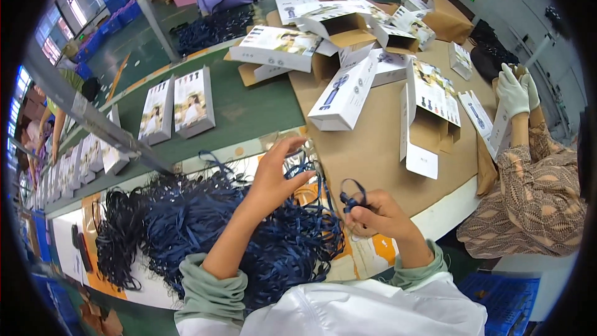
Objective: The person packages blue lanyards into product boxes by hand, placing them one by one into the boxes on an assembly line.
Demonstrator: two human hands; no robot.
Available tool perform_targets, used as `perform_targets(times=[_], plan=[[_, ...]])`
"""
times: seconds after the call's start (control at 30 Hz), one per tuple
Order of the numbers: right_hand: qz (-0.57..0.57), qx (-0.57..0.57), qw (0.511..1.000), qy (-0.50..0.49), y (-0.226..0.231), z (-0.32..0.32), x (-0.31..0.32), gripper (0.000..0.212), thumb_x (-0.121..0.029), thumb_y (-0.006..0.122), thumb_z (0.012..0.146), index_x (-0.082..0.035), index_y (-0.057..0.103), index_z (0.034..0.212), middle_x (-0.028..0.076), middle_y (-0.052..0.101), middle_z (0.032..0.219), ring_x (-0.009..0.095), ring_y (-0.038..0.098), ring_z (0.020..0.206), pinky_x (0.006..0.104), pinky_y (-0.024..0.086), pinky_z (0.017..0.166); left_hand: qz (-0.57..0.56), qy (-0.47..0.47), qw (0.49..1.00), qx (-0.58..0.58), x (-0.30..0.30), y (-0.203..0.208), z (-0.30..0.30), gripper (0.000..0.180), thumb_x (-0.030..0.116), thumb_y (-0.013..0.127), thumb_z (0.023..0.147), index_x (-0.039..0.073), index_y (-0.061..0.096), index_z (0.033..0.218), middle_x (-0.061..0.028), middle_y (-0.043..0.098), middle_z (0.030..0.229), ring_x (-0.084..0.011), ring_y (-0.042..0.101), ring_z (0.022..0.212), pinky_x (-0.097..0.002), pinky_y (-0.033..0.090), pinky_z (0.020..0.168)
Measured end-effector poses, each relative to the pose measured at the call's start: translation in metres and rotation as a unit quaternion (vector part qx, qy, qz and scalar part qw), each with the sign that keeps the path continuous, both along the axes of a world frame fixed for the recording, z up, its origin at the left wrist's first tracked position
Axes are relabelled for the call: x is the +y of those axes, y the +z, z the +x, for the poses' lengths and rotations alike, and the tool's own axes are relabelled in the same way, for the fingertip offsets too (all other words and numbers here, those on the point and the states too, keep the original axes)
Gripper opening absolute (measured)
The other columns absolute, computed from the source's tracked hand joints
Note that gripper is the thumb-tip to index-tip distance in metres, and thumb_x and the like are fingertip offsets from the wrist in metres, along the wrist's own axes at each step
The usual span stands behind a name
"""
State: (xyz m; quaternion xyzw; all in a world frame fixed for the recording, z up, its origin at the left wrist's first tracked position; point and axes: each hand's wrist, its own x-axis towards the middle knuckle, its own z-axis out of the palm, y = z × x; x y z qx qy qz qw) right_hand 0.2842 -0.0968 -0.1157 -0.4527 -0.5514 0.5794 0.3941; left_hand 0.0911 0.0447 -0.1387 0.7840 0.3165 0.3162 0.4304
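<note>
A worker's left hand (pixel 277 174) reaches with fingers spread into a tangled heap of dark blue straps (pixel 236 230) piled along the near edge of the bench (pixel 249 109), fingertips touching the top strands, its grip released. The right hand (pixel 379 214), just beside the heap, is clenched on a single strap (pixel 352 194), whose loop stands up above the thumb and forefinger. Both forearms come out of pushed-up green sleeves (pixel 211 286) over a white garment.

Past the hands, a brown cardboard sheet (pixel 373 143) covers the right half of the bench, strewn with white boxes (pixel 342 93), some open with flaps up. Two more boxes (pixel 177 109) stand side by side on the green surface toward the left edge, and a row of them runs along that edge. At the right edge, another person in a patterned top and white gloves (pixel 516 90) holds a box. A second heap of straps (pixel 214 28) lies at the far edge, near a third person in purple.
</note>
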Motion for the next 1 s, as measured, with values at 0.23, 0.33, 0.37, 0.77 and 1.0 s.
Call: perform_targets(times=[0.23, 0.33, 0.37, 0.77, 1.0], plan=[[-0.089, 0.134, 0.974, -0.158, -0.016, 0.010, -0.024, 0.024, -0.025, 0.053, 0.091, -0.003, 0.060, 0.084, -0.004, 0.052, 0.069, 0.002, 0.045, 0.062, 0.0167, 0.036, 0.056, 0.272, 0.084, 0.958, 0.033, 0.038, -0.026, 0.098, 0.072, 0.011, 0.078, 0.057, 0.003, 0.044, 0.119, -0.0165, 0.048, 0.118, -0.0344, 0.045, 0.111, -0.0395, 0.038, 0.094], [0.000, -0.009, 0.988, -0.153, -0.010, 0.014, -0.020, 0.024, -0.022, 0.053, 0.091, 0.000, 0.062, 0.085, -0.002, 0.052, 0.066, 0.006, 0.047, 0.060, 0.0202, 0.039, 0.055, 0.209, 0.112, 0.971, 0.002, 0.052, -0.031, 0.100, 0.068, 0.008, 0.076, 0.056, 0.003, 0.046, 0.117, -0.0173, 0.053, 0.112, -0.0306, 0.052, 0.106, -0.0356, 0.043, 0.089], [0.001, -0.010, 0.988, -0.156, -0.004, 0.023, -0.019, 0.024, -0.022, 0.053, 0.091, 0.000, 0.062, 0.085, -0.002, 0.052, 0.066, 0.006, 0.047, 0.060, 0.0202, 0.039, 0.055, 0.209, 0.110, 0.972, -0.001, 0.055, -0.026, 0.095, 0.068, 0.008, 0.076, 0.056, 0.003, 0.046, 0.117, -0.0173, 0.053, 0.112, -0.0306, 0.052, 0.106, -0.0356, 0.043, 0.089], [0.214, 0.203, 0.948, -0.118, 0.123, 0.058, 0.056, 0.021, -0.021, 0.046, 0.094, -0.001, 0.055, 0.094, 0.004, 0.054, 0.081, 0.007, 0.050, 0.068, 0.0192, 0.041, 0.060, -0.467, 0.053, 0.793, -0.387, -0.053, -0.024, -0.083, 0.069, 0.026, 0.062, 0.075, 0.000, 0.034, 0.132, -0.0152, 0.046, 0.130, -0.0297, 0.047, 0.117, -0.0419, 0.038, 0.100], [0.333, -0.553, 0.756, 0.105, 0.130, 0.011, 0.085, 0.012, 0.001, 0.054, 0.074, -0.002, 0.058, 0.085, 0.013, 0.058, 0.080, 0.025, 0.060, 0.075, 0.0324, 0.049, 0.066, -0.439, 0.122, 0.761, -0.462, -0.116, -0.031, -0.104, 0.071, 0.022, 0.070, 0.067, -0.004, 0.040, 0.125, -0.0152, 0.052, 0.120, -0.0271, 0.052, 0.110, -0.0395, 0.041, 0.095]])
